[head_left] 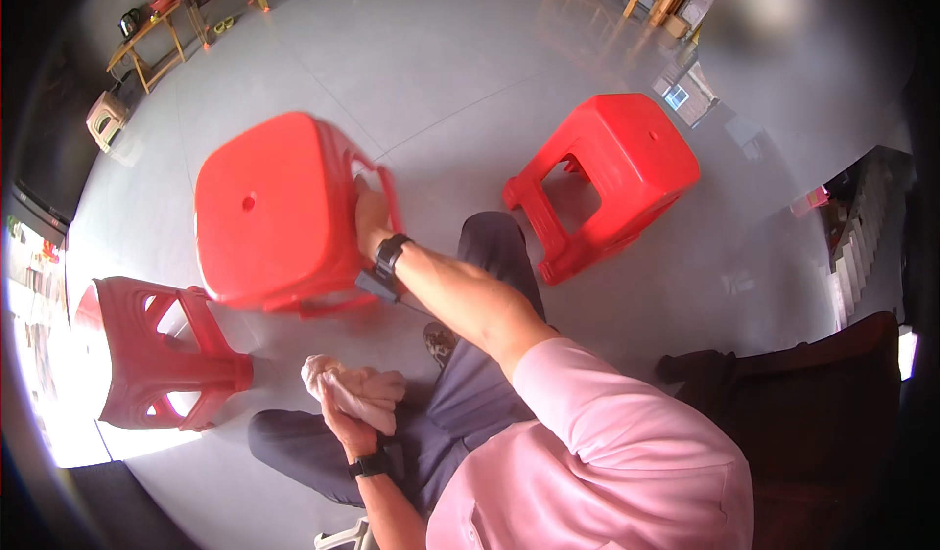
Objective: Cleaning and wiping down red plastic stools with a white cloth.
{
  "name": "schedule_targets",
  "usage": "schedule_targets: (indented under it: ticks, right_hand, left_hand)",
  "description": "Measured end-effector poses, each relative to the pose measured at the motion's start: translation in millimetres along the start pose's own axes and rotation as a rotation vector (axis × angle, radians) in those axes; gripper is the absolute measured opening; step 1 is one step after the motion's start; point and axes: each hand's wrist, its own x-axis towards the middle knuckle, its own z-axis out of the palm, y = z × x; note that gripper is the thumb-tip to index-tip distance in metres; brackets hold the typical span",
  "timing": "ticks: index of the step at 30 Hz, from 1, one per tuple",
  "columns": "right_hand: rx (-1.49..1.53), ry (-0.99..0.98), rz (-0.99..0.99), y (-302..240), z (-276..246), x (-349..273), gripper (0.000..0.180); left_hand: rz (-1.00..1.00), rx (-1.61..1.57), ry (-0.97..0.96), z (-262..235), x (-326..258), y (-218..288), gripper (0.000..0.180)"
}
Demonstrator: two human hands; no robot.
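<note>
— holding what in the left grip (345, 421)?
— clutching a white cloth (370, 393), near the left thigh.
— and with the right grip (372, 225)?
— reaching into the side opening of the red stool (269, 222), with fingers hidden; cannot tell whether closed or loose.
— finding that stool where?
— ahead of the knees, over the gray floor (441, 80), between a darker stool (127, 354) at left and another stool (641, 143) at right.
— seeing anything farther off?
— spotting a tan stool (113, 106), at far left.
</note>
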Motion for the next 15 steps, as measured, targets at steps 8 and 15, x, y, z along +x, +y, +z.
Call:
schedule_targets:
  ticks: [8,15]
  right_hand:
    - [0.353,0.221,-0.262,-151.7,-81.6,96.0,0.077]
    - [0.597,0.351,-0.26,-172.1,-121.1,37.1,0.081]
  left_hand:
    - [-0.018,0.078,0.084,41.6,13.0,-7.0,0.057]
    - [-0.117,0.081,0.04,38.3,21.1,-0.6,0.059]
